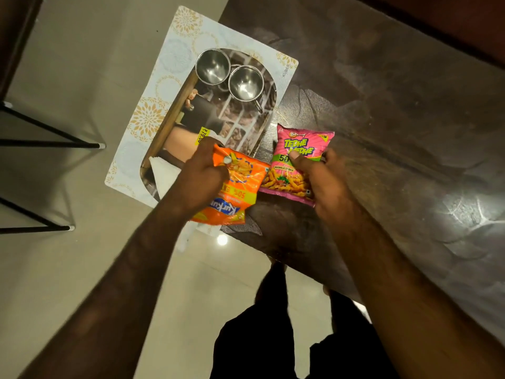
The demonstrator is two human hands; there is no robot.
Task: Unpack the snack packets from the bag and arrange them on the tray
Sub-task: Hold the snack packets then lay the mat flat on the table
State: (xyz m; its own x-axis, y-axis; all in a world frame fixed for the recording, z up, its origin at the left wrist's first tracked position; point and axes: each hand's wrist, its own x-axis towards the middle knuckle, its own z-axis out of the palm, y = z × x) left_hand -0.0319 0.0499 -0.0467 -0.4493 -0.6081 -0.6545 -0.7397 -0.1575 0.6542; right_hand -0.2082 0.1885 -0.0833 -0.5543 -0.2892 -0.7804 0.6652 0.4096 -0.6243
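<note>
While the left hand (199, 176) grips the orange packet (241, 184) over the tray's (175, 50) near end, the right hand (323, 184) pinches the pink packet (297, 149) just off its right edge, over the table (382, 105). The tray runs lengthwise away from the person, left hand nearer. Steel cups (213, 67) sit at the far end.

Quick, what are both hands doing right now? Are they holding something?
Left hand: grips the orange snack packet.
Right hand: grips the pink snack packet, thumb on its front.
</note>
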